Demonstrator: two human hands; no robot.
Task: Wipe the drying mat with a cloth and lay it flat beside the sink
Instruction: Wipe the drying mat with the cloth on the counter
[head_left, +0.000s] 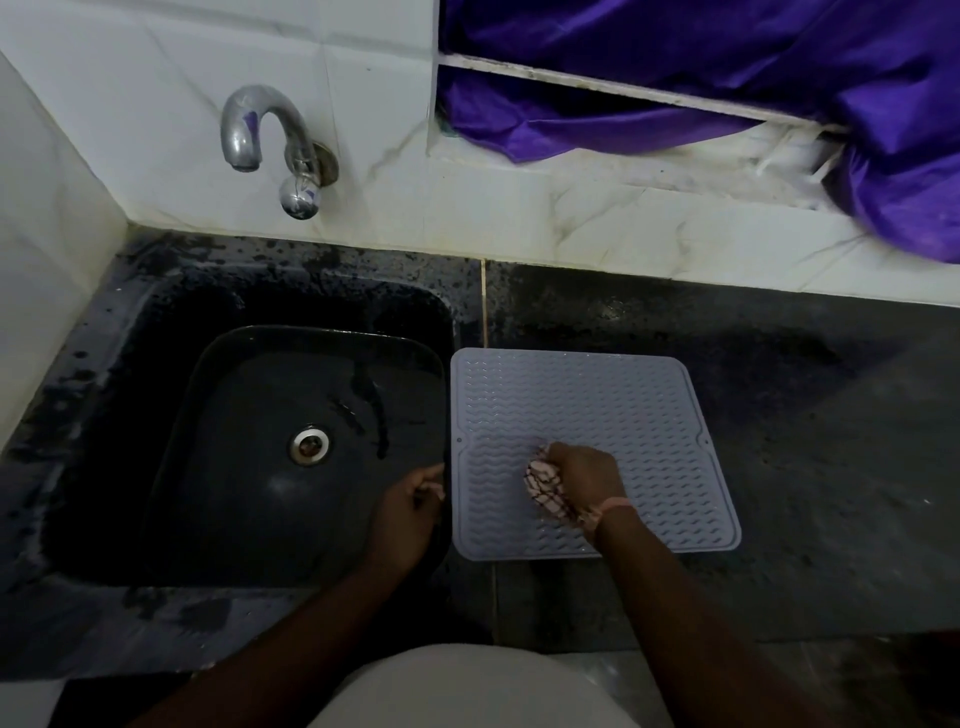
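Observation:
A grey ribbed drying mat (582, 405) lies flat on the dark counter just right of the black sink (249, 415). My right hand (587, 475) grips a bunched pink patterned cloth (545, 488) and presses it onto the mat's lower middle. My left hand (410, 512) hovers over the sink's right rim beside the mat's left edge, its fingers curled; whether it touches the mat is unclear.
A chrome tap (275, 145) juts from the white tiled wall above the sink. Purple fabric (727, 78) hangs over a ledge at the back right. Dark speckled counter (831, 415) stretches right of the mat.

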